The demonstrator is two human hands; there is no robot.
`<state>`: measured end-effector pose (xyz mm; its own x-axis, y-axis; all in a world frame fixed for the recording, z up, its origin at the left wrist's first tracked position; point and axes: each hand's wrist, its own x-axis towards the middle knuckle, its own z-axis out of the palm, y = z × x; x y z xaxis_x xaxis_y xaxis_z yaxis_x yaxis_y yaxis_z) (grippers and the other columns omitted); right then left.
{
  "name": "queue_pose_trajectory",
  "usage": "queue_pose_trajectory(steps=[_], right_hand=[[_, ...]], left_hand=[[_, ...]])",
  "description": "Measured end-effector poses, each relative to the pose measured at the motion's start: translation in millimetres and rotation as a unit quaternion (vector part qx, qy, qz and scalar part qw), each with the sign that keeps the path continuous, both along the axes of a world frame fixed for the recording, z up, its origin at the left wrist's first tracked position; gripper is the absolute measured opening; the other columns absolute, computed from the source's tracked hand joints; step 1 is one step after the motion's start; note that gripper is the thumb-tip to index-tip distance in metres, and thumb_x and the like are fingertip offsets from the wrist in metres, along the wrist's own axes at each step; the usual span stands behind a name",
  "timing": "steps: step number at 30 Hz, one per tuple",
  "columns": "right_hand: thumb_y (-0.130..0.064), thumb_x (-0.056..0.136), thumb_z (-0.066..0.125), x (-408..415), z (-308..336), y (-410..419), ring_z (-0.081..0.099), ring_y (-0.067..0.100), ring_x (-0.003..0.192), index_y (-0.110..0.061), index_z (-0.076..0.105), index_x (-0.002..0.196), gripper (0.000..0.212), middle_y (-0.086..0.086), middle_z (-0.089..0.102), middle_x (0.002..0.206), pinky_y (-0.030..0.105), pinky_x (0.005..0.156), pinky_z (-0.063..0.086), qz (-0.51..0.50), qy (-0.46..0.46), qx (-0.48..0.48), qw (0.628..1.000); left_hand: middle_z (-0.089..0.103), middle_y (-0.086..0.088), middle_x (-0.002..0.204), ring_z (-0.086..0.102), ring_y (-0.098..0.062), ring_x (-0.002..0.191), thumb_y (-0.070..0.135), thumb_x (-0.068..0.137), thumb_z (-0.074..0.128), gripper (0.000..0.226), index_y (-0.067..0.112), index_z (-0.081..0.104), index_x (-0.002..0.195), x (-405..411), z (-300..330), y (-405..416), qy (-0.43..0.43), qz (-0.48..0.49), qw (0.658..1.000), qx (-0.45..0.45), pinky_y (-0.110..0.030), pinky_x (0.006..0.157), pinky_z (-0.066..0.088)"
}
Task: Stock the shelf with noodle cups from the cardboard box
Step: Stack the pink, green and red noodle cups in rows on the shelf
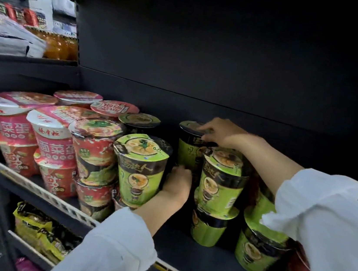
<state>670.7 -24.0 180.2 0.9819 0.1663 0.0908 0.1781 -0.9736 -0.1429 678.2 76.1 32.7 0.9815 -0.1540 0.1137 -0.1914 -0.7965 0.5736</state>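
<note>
Hands work deep on the black shelf (213,262): our right hand (220,133) rests curled fingers on the lid of the rear green noodle cup (188,150), gripping its rim, while our left hand (178,182) holds its lower side. Green stacked cups (219,186) stand just beside it, red cups (54,144) well apart leftward.

shop | stocked shelf (37,187) | stacked noodle cups (142,164) | drink bottles (60,45)
</note>
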Motion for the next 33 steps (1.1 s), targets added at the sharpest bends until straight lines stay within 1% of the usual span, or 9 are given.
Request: queue_pose_trajectory(steps=[2, 6, 10, 17, 20, 23, 27, 30, 33], right_hand=[[-0.019, 0.094, 0.056, 4.3, -3.1, -2.3, 0.048, 0.021, 0.127, -0.018, 0.054, 0.134, 0.040, 0.000, 0.051, 0.140, 0.022, 0.095, 0.034, 0.011, 0.006, 0.000, 1.000], [-0.022, 0.087, 0.066, 11.6, -7.4, -6.2, 0.057, 0.021, 0.114, -0.014, 0.062, 0.123, 0.037, 0.006, 0.061, 0.127, 0.025, 0.090, 0.041, 0.010, -0.029, 0.021, 0.999], [-0.017, 0.084, 0.070, 16.7, -10.9, -3.9, 0.057, 0.022, 0.116, -0.013, 0.061, 0.125, 0.042, 0.007, 0.062, 0.127, 0.030, 0.098, 0.044, 0.021, -0.043, 0.005, 0.999], [-0.002, 0.088, 0.061, 23.2, -17.4, 0.2, 0.058, 0.025, 0.114, -0.009, 0.066, 0.118, 0.030, 0.012, 0.062, 0.125, 0.032, 0.099, 0.046, 0.021, -0.074, 0.004, 0.997], [-0.004, 0.089, 0.061, 16.9, -13.2, 4.6, 0.056, 0.024, 0.117, -0.008, 0.065, 0.119, 0.031, 0.011, 0.061, 0.127, 0.029, 0.101, 0.043, 0.025, -0.064, 0.000, 0.998], [-0.007, 0.089, 0.061, 8.1, -8.2, 9.7, 0.054, 0.022, 0.120, -0.008, 0.063, 0.122, 0.033, 0.007, 0.060, 0.130, 0.021, 0.098, 0.038, 0.035, -0.054, 0.002, 0.998], [-0.009, 0.088, 0.064, -3.4, -4.1, 12.4, 0.056, 0.020, 0.115, -0.013, 0.068, 0.116, 0.029, 0.005, 0.064, 0.123, 0.020, 0.091, 0.041, 0.038, -0.047, 0.025, 0.998], [-0.018, 0.084, 0.070, -9.5, -4.8, 10.6, 0.060, 0.017, 0.107, -0.016, 0.072, 0.107, 0.023, 0.002, 0.069, 0.112, 0.027, 0.091, 0.047, 0.039, -0.042, 0.038, 0.998], [-0.030, 0.083, 0.069, -13.8, -8.4, 10.3, 0.059, 0.016, 0.099, -0.015, 0.073, 0.094, 0.019, -0.001, 0.069, 0.100, 0.026, 0.081, 0.044, 0.043, -0.038, 0.059, 0.997]], left_hand=[[0.053, -0.020, 0.126, 0.049, -0.034, 0.119, -0.002, 0.096, 0.033, 0.034, -0.004, 0.057, 0.120, -5.1, 5.9, 3.4, -0.020, 0.018, 0.999, 0.043, -0.036, 0.094, 0.044], [0.051, -0.017, 0.128, 0.042, -0.032, 0.123, -0.005, 0.095, 0.033, 0.035, 0.000, 0.057, 0.120, -0.2, 7.8, 2.3, -0.067, 0.020, 0.984, 0.165, -0.037, 0.097, 0.041], [0.054, -0.012, 0.129, 0.043, -0.029, 0.125, 0.000, 0.097, 0.033, 0.036, 0.008, 0.058, 0.121, 0.2, 10.9, 2.0, -0.120, 0.012, 0.959, 0.258, -0.036, 0.097, 0.037], [0.054, -0.012, 0.132, 0.047, -0.030, 0.126, 0.014, 0.100, 0.036, 0.034, 0.008, 0.053, 0.128, -4.8, 27.5, -4.6, -0.194, -0.079, 0.891, 0.402, -0.044, 0.107, 0.029], [0.051, -0.014, 0.132, 0.048, -0.031, 0.122, 0.014, 0.099, 0.037, 0.033, 0.010, 0.053, 0.127, -15.4, 20.6, -4.7, -0.192, -0.078, 0.851, 0.483, -0.044, 0.103, 0.032], [0.057, -0.018, 0.118, 0.055, -0.033, 0.108, 0.003, 0.095, 0.038, 0.029, 0.007, 0.058, 0.116, -30.5, 11.4, 2.2, -0.207, -0.087, 0.852, 0.472, -0.038, 0.085, 0.040], [0.067, -0.008, 0.087, 0.065, -0.024, 0.080, 0.013, 0.073, 0.069, 0.012, 0.015, 0.074, 0.084, -48.4, 15.6, 17.4, -0.210, -0.022, 0.888, 0.408, -0.030, 0.068, 0.049], [0.055, -0.017, 0.117, 0.058, -0.032, 0.106, -0.003, 0.088, 0.048, 0.028, 0.000, 0.061, 0.113, -45.4, 6.0, 19.3, -0.172, -0.044, 0.900, 0.398, -0.039, 0.086, 0.046], [0.065, -0.009, 0.100, 0.067, -0.024, 0.087, 0.009, 0.082, 0.060, 0.022, 0.011, 0.068, 0.103, -51.5, 3.5, 18.4, -0.206, -0.025, 0.900, 0.382, -0.031, 0.075, 0.050]])
